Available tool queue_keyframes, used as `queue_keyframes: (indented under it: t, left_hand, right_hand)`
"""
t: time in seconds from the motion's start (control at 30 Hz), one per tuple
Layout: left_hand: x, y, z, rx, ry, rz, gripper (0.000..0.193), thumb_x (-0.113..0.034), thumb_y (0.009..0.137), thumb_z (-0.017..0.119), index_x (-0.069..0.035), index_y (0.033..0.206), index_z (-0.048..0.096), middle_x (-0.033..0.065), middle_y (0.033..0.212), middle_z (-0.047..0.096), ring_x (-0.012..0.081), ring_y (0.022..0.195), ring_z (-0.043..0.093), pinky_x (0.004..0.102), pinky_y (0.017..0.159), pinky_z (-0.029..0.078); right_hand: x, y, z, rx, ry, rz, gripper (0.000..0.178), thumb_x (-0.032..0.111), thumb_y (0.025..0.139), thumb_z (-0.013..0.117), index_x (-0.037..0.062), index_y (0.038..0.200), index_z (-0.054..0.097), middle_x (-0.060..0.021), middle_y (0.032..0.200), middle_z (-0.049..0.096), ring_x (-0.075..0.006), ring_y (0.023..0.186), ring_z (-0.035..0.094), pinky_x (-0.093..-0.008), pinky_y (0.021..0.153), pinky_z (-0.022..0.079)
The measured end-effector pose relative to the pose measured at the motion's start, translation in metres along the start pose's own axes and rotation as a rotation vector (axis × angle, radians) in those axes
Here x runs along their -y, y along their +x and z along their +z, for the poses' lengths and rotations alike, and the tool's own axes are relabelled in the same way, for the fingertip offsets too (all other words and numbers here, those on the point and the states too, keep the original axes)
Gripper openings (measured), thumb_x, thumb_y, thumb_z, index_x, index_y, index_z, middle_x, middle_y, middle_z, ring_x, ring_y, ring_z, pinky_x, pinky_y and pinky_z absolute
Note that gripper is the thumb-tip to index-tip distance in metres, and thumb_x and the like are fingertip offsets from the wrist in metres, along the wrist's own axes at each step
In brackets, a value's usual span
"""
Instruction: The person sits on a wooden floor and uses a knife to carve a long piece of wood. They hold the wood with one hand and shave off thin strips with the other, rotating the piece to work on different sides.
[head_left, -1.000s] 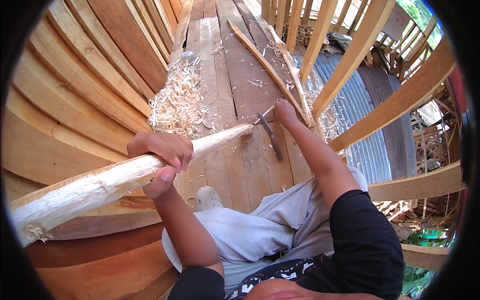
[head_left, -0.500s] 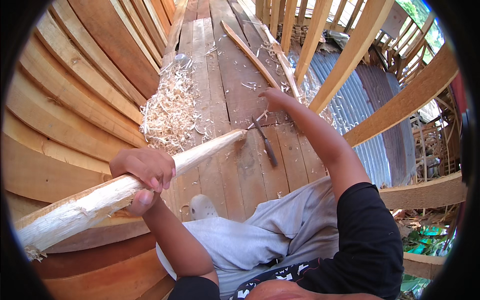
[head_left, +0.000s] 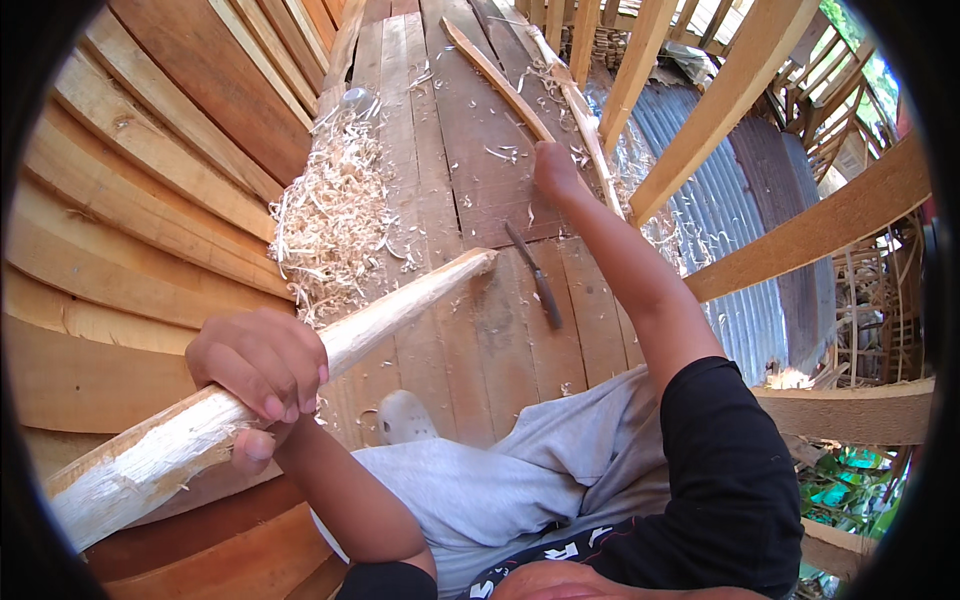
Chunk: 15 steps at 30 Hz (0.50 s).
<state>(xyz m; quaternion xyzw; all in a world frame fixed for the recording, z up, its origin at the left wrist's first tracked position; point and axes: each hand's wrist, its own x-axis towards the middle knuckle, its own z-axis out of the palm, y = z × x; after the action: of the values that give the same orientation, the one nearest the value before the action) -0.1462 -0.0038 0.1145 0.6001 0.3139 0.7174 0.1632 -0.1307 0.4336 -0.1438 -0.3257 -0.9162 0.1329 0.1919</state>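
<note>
My left hand [head_left: 262,370] is wrapped over a pale, rough-hewn wooden pole [head_left: 395,305], fingers on top and thumb underneath. The pole slants from the lower left up to a tapered end above the floorboards. Stretched far forward, my right hand [head_left: 560,172] is closed at the near end of a long, narrow wooden strip [head_left: 495,78] on the floor. Its fingers are mostly hidden, and whatever they grip cannot be made out; a thin grey streak shows just beside them. Between the pole's tip and my right forearm lies a knife-like tool [head_left: 535,275] with a dark handle.
Curly wood shavings [head_left: 335,205] are heaped beside the plank wall [head_left: 150,200] on the left. Wooden railing posts [head_left: 725,105] stand on the right, with corrugated metal sheets [head_left: 715,190] beyond. A second pale strip [head_left: 580,110] lies along the railing. My shoe [head_left: 405,418] rests on the boards.
My right hand has reached slightly further forward, and its fingers have curled closed at the strip's end. The left hand has shifted a little to the left, still gripping the pole.
</note>
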Motion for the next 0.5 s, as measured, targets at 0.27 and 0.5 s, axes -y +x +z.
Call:
queue_keyframes:
  t: [0.27,0.5]
  left_hand:
    - [0.001,-0.001,-0.005,-0.013,-0.035,-0.027,0.023,-0.021,0.073,0.078,-0.008,0.074,0.058,-0.0007,0.059,0.058,0.0128,0.048,0.057,0.0285,0.053,0.050]
    - [0.000,-0.002,-0.005,-0.017,-0.048,-0.029,0.024,-0.021,0.072,0.078,-0.008,0.073,0.058,-0.0006,0.058,0.058,0.0129,0.047,0.057,0.0287,0.053,0.049]
  right_hand:
    - [0.040,0.012,0.062,0.069,-0.033,0.033,0.040,0.020,0.090,0.052,0.0075,0.128,0.055,-0.0284,0.137,0.045,-0.0389,0.130,0.041,-0.0456,0.109,0.033]
    - [0.070,-0.009,0.066,0.048,0.236,-0.017,0.049,0.030,0.095,0.048,0.0121,0.140,0.045,-0.0225,0.150,0.031,-0.0403,0.142,0.022,-0.0509,0.115,0.017]
